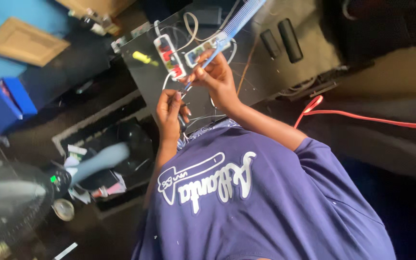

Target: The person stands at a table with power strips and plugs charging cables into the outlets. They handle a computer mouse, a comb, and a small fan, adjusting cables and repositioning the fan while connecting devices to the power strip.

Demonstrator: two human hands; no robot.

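Observation:
My right hand (216, 77) grips a long blue comb-like tool (237, 21) by its thin tail, and the ribbed end points up and to the right. The tail's tip reaches the fingertips of my left hand (168, 111). That hand is closed around a small dark part with thin pale wires (183, 121), held just above my purple shirt. Both hands hover over the near edge of a black table (266, 72). Two white power strips (169, 55) with coloured sockets lie just beyond them.
On the table lie a yellow object (141, 58), white cords and two black cylinders (290, 33). A red cable (362, 117) runs off to the right. A standing fan (6, 207), a blue box (1, 103) and floor clutter sit to the left.

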